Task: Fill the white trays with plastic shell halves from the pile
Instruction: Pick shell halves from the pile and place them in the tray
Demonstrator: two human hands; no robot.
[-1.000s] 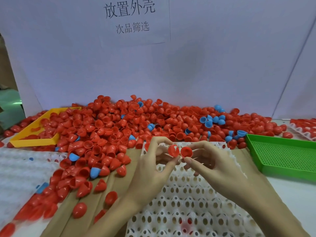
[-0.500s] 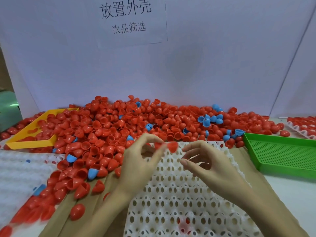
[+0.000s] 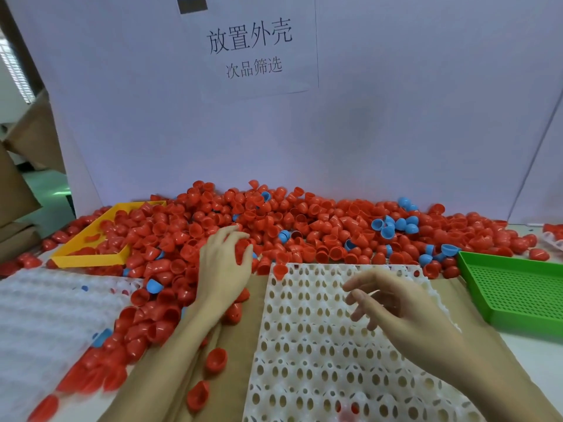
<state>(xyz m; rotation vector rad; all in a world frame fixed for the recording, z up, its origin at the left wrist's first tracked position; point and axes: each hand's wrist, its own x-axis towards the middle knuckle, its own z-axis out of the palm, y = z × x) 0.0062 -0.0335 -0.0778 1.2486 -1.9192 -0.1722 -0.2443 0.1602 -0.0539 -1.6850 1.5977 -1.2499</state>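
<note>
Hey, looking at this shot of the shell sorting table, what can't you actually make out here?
Head view:
- Whether the left hand grips a shell: its fingertips are buried in the red pile.
- The white tray: its near end is cut off by the bottom edge, and the right hand covers part of it.
- Shells at bottom left: motion blur smears them.
- The yellow tray: shells cover its inside.
</note>
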